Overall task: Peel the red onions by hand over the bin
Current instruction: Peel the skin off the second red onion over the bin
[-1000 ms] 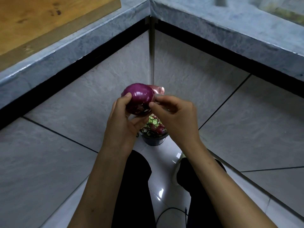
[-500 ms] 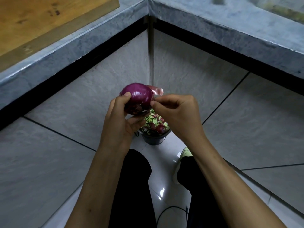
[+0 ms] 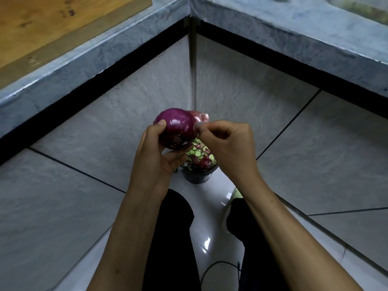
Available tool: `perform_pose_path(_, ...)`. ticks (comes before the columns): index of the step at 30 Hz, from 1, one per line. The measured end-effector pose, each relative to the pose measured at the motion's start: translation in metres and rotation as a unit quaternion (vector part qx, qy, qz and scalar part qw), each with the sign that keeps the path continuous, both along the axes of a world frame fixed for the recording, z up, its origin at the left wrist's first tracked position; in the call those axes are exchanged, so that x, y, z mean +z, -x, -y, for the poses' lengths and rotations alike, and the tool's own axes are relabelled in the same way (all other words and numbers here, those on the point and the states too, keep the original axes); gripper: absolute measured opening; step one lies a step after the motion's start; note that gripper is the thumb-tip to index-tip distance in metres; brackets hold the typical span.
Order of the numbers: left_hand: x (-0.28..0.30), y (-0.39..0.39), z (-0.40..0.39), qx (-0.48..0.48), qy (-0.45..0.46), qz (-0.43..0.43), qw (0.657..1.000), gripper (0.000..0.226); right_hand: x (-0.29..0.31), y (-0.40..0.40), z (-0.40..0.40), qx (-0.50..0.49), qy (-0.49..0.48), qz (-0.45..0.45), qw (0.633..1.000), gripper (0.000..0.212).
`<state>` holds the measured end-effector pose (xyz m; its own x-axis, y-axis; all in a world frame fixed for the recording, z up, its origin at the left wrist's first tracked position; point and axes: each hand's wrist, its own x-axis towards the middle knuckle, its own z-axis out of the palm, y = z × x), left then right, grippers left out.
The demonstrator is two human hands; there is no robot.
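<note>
Item: red onion (image 3: 177,128), glossy purple, held up in front of you above the bin (image 3: 199,174).
Your left hand (image 3: 156,153): grip wrapped around the onion, thumb on its upper left face, fingers curled beneath it.
Your right hand (image 3: 227,143): grip narrow, fingertips (image 3: 199,130) pinched at the onion's right side on a flap of loose skin (image 3: 199,118), pale pink, which stands out behind the onion's upper right edge while attached to it.
Bin: small, dark, standing on the floor (image 3: 207,211) below your hands and partly hidden by them; heaped with green slices and reddish peelings.
Your legs: dark trousers (image 3: 172,238), either side of a glossy strip of floor; a pale shoe (image 3: 232,201) shows just right of the bin.
Floor: a thin dark cable (image 3: 212,267) lies between your legs.
Surroundings: grey stone tabletop (image 3: 294,28) meeting in a corner above, grey tiled faces below it; a wooden board (image 3: 52,22) lies on the left run.
</note>
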<state>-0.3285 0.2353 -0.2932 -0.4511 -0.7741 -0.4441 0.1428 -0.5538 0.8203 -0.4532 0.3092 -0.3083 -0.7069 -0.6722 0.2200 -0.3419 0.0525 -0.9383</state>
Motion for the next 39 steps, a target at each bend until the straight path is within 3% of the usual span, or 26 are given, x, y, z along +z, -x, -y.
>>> perform_pose_path(2, 0.000, 0.000, -0.001, 0.005, -0.008, -0.011, 1.000, 0.037, 0.002, -0.004, -0.002, 0.013, -0.003, 0.029, 0.999, 0.008)
perform_pose_path(5, 0.002, 0.001, -0.002, 0.009, -0.021, -0.024, 0.999, 0.036, 0.003, -0.009, -0.003, -0.001, 0.004, 0.051, 0.999, 0.025)
perform_pose_path(10, 0.002, -0.001, -0.002, 0.015, -0.027, -0.034, 0.999, 0.037, 0.001, -0.010, -0.002, -0.016, 0.018, 0.011, 1.000, 0.016)
perform_pose_path(18, -0.004, -0.001, -0.006, 0.014, 0.008, -0.024, 1.000, 0.049, -0.005, -0.019, 0.000, -0.051, -0.031, -0.188, 0.980, 0.009)
perform_pose_path(22, 0.001, 0.003, -0.006, 0.030, -0.011, -0.022, 0.999, 0.057, -0.005, -0.025, -0.002, -0.026, -0.069, -0.221, 0.972, 0.009)
perform_pose_path(28, 0.000, -0.002, 0.001, 0.022, -0.033, -0.019, 0.999, 0.045, 0.001, -0.018, -0.001, -0.031, -0.052, -0.100, 0.993, 0.020)
perform_pose_path(33, -0.001, -0.009, 0.005, 0.047, -0.087, -0.037, 0.994, 0.022, 0.001, 0.005, -0.001, -0.061, -0.035, 0.017, 0.997, 0.008)
perform_pose_path(39, -0.014, -0.008, 0.010, 0.076, -0.091, -0.022, 0.993, 0.021, -0.015, 0.008, 0.001, 0.008, -0.078, -0.020, 0.997, 0.016)
